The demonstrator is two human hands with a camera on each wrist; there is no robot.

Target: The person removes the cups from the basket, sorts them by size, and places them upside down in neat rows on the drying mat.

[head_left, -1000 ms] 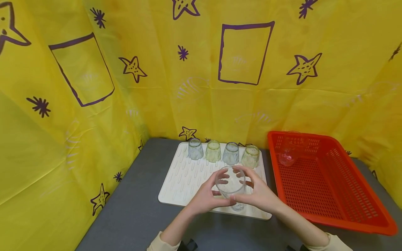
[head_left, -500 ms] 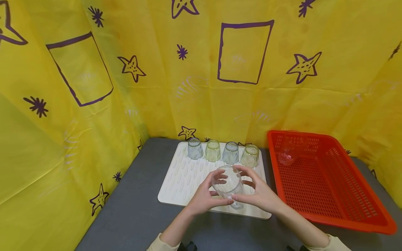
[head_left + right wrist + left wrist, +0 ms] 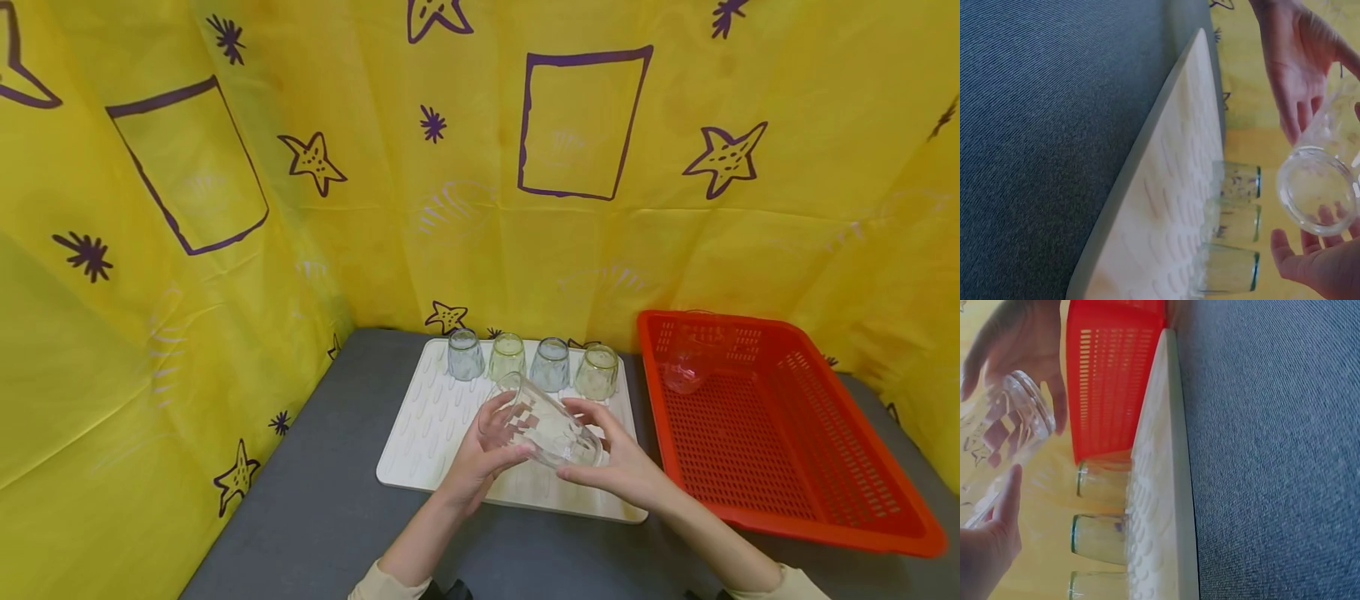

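Observation:
Between the two hands a clear drinking glass (image 3: pixel 553 429) is held above the white ridged mat (image 3: pixel 427 442). It is tilted well over, its thick round base toward the right and its mouth end at the upper left. My left hand (image 3: pixel 468 462) grips the mouth end, with the thumb along the near side. Around the base end curl the fingers and thumb of my right hand (image 3: pixel 622 462). The right wrist view looks straight at the glass base (image 3: pixel 1316 190).
Several small tumblers, bluish (image 3: pixel 466 358) and yellow-green (image 3: pixel 507 358), stand in a row along the mat's back edge. To the right is a red slotted basket (image 3: pixel 780 454) with a clear glass (image 3: pixel 684 373) in its far left corner. Yellow patterned cloth (image 3: pixel 450 258) hangs behind the grey table (image 3: pixel 315 492).
The glass has gone from nearly upright, mouth up, to tilted over with its base swung to the right. My left hand has turned and shifted slightly left; my right hand stays about level.

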